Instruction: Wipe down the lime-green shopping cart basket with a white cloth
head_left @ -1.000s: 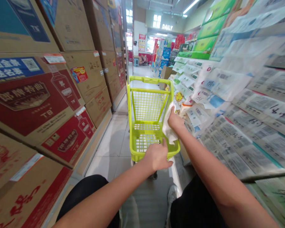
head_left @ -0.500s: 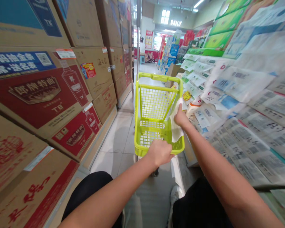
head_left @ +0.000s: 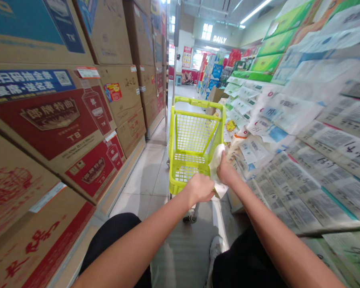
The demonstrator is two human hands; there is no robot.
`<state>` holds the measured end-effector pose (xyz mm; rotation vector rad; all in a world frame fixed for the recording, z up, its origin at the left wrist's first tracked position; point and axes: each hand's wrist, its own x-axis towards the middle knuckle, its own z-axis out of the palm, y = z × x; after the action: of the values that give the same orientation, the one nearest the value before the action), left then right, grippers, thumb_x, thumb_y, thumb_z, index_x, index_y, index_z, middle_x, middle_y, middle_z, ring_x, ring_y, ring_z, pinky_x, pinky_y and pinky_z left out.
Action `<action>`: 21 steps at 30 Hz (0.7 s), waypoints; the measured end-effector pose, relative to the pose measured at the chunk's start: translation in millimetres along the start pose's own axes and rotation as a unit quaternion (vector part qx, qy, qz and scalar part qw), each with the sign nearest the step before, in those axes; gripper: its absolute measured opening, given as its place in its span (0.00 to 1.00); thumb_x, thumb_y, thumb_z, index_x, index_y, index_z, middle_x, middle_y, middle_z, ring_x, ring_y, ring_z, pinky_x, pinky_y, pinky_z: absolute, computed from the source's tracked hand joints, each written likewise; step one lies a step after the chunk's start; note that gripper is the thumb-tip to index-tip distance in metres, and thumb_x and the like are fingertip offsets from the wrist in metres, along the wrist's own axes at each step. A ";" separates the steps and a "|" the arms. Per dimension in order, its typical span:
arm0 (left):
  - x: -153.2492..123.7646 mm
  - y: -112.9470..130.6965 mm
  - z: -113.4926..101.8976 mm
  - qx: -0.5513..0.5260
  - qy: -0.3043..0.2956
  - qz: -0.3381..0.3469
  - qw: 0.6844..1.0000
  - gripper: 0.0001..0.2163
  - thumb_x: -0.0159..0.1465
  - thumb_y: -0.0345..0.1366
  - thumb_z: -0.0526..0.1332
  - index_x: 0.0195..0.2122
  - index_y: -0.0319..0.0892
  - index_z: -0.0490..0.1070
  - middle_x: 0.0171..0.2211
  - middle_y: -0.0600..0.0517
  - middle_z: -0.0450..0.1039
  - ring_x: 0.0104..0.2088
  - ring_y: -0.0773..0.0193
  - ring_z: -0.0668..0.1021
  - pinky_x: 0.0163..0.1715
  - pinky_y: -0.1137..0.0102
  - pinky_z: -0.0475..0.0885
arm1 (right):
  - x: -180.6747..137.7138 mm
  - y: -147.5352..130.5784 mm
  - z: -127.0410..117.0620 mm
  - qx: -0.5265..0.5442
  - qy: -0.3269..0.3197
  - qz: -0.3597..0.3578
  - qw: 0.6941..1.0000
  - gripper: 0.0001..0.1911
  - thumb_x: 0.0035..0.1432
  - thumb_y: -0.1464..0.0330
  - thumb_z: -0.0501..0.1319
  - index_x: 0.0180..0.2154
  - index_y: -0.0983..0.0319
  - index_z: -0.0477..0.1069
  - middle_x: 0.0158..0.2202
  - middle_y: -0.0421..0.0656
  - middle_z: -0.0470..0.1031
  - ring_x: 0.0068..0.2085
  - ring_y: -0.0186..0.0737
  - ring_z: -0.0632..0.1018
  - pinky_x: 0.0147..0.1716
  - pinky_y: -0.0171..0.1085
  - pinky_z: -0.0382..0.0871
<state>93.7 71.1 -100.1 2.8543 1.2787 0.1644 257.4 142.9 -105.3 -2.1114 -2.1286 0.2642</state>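
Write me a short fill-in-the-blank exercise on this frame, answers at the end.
1. The person's right hand holds a thin, ____, cloth-like sheet.
2. The yellow-green plastic shopping cart stands on a floor of pale ____.
3. Stacked brown cardboard boxes line the aisle's ____ side.
4. The glowing white overhead sign reads ____.

Missing words: white; tiles; left; DAILY.

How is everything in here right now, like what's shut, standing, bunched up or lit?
Cart: standing upright
White cloth: bunched
Right hand: gripping the cloth
Left hand: closed on the cart's near rim
Cardboard boxes: stacked
Wrapped packs: piled up
Ceiling light: lit
DAILY sign: lit
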 end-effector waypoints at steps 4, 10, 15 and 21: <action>-9.8 4.7 -2.8 -0.001 -0.007 0.021 1.000 0.18 0.67 0.44 0.57 0.37 0.34 0.80 0.34 0.38 0.81 0.37 0.46 0.83 0.36 0.58 0.77 | 38.6 -10.2 -16.7 -0.011 -0.024 0.046 0.999 0.47 0.66 0.68 0.51 0.72 0.71 0.20 0.55 0.66 0.75 0.53 0.58 0.79 0.53 0.52 0.69; -34.7 21.1 -6.4 -0.045 -0.039 0.035 0.998 0.17 0.67 0.43 0.58 0.36 0.36 0.81 0.32 0.38 0.81 0.38 0.44 0.84 0.36 0.56 0.78 | 115.7 -15.9 -42.2 -0.006 0.064 0.106 0.992 0.44 0.70 0.65 0.50 0.73 0.71 0.22 0.58 0.68 0.71 0.56 0.59 0.77 0.54 0.55 0.68; -39.8 35.5 -10.9 -0.079 -0.077 0.026 0.994 0.17 0.67 0.46 0.58 0.37 0.37 0.81 0.33 0.39 0.81 0.39 0.44 0.84 0.35 0.56 0.78 | 149.9 -7.9 -48.2 0.006 0.093 0.115 0.989 0.40 0.75 0.63 0.43 0.72 0.70 0.17 0.59 0.69 0.69 0.56 0.56 0.77 0.54 0.49 0.66; -32.3 36.5 -11.0 -0.073 -0.048 -0.024 0.996 0.18 0.68 0.47 0.58 0.36 0.38 0.81 0.32 0.40 0.80 0.37 0.46 0.84 0.34 0.57 0.76 | 128.9 -0.5 -37.8 0.006 0.071 0.068 0.995 0.52 0.68 0.62 0.55 0.71 0.69 0.16 0.55 0.65 0.75 0.52 0.57 0.79 0.51 0.47 0.69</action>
<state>98.3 22.3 -90.3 2.6722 1.2607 0.1121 263.6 272.9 -72.1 -2.2004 -1.9040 0.1342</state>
